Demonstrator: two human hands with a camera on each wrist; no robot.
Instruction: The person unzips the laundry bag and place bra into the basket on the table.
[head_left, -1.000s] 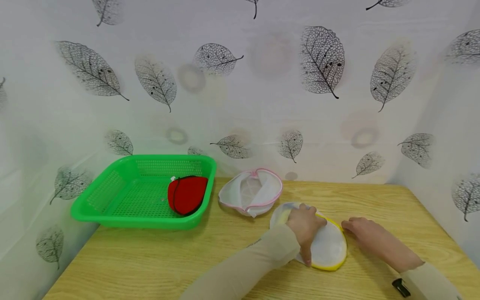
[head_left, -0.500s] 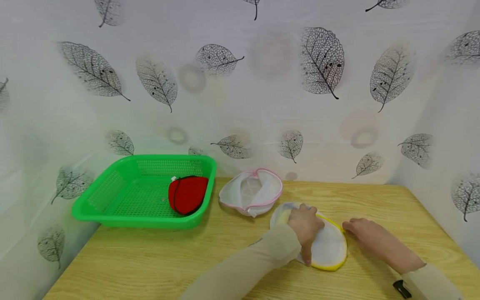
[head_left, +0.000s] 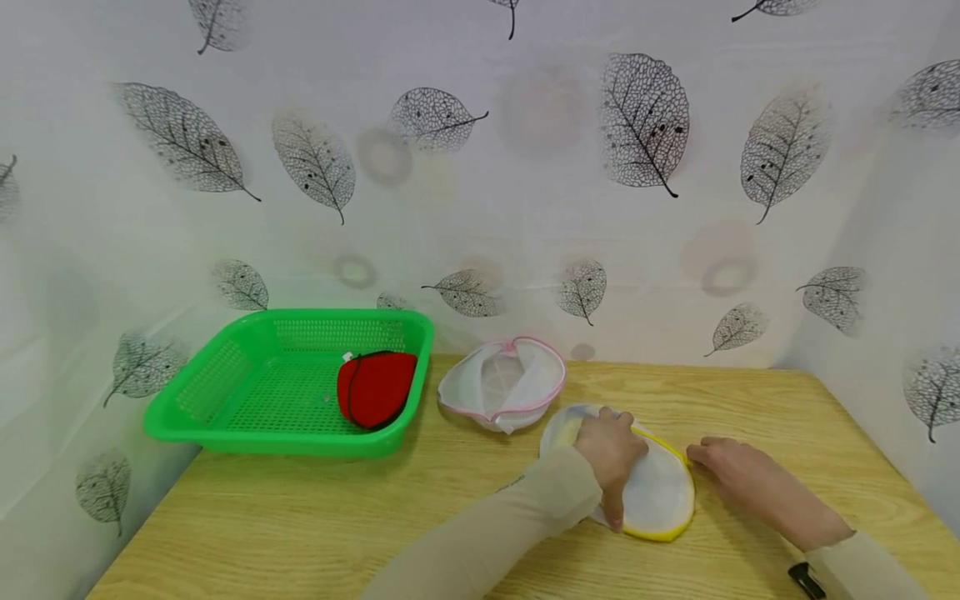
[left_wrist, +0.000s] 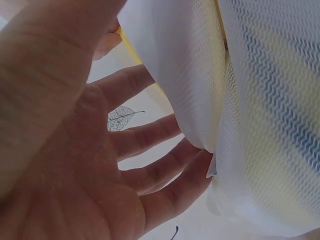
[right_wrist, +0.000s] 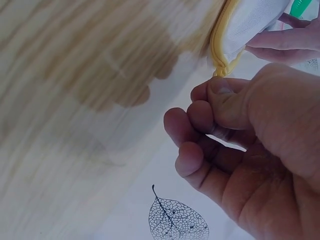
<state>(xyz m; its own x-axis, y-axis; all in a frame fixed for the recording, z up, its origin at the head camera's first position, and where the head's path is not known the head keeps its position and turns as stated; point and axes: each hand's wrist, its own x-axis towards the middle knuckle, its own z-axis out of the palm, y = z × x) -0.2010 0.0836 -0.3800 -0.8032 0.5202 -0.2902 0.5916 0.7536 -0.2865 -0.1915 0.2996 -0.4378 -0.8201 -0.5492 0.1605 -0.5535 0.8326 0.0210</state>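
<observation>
White bag (head_left: pixel 660 492), yellow zip (right_wrist: pixel 217 46); 4 o'clock from pink-edged bag (head_left: pixel 498 385) | left hand (head_left: pixel 611 454): spread over it, unclenched | right hand (head_left: pixel 738 477): pinching zip end, 3 o'clock | risk: light bracing may let it skid

Pale wood table (head_left: pixel 300 517) across the lower frame, with a basket and two mesh bags on it.
In the head view its grain runs crosswise and its back edge crosses just below mid-height; the green basket (head_left: pixel 300 445) stands at left, reaching past the table's left edge in the picture, the pink-edged bag (head_left: pixel 501 385) sits open at centre near the back, and the yellow-edged bag (head_left: pixel 658 493) lies lower, right of centre.
</observation>
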